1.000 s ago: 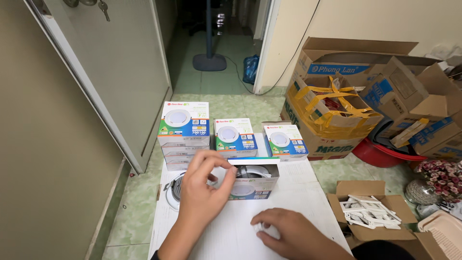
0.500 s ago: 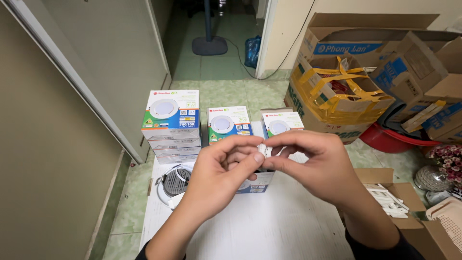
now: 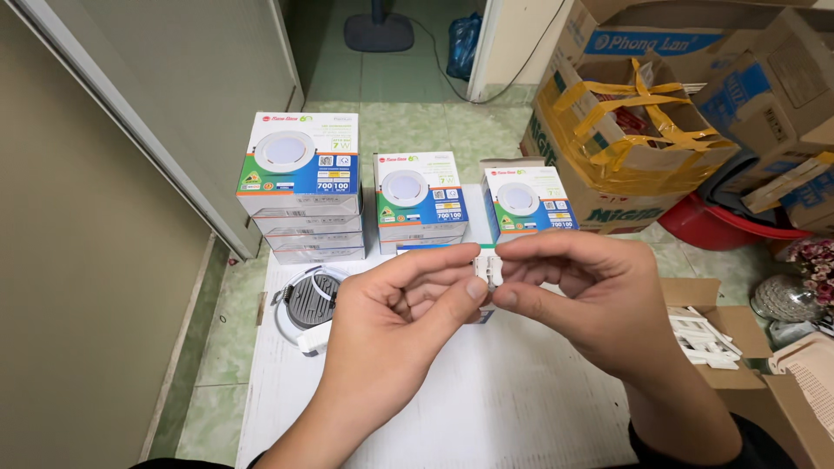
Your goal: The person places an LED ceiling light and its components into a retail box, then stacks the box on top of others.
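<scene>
I hold a small white plastic connector block (image 3: 487,269) at frame centre, pinched between left hand (image 3: 395,317) and right hand (image 3: 582,300) fingertips. Fitting looks unfinished: the round black-backed downlight (image 3: 311,301) lies unboxed at 9 o'clock; stacked lamp boxes (image 3: 301,187) at 11.

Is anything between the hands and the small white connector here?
Nothing visible. The left hand and right hand both pinch the small white connector directly at their fingertips, above the white sheet.

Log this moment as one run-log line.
left hand: pinching small white connector | right hand: pinching same connector | below: white sheet | left: round lamp fixture | behind: stacked lamp boxes
</scene>
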